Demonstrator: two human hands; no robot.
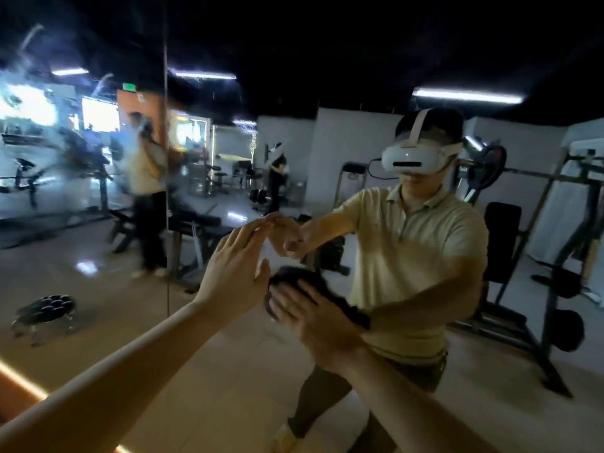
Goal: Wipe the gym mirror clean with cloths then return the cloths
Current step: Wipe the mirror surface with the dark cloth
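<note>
The gym mirror (98, 256) fills the view and reflects the room and me. My left hand (235, 266) reaches out with straight fingers, its fingertips touching the glass and meeting their reflection. My right hand (307, 312) lies flat on a dark cloth (330, 289) and presses it against the mirror just right of the left hand. The cloth bunches out above and to the right of the hand. The left part of the glass shows whitish smears.
A vertical seam (167, 191) splits the mirror into panels left of my hands. The reflection shows a weight bench, a rack (555, 256) at right, a round black stool (45, 308) at lower left and other people far back. A lit strip (19, 374) runs along the mirror's lower left edge.
</note>
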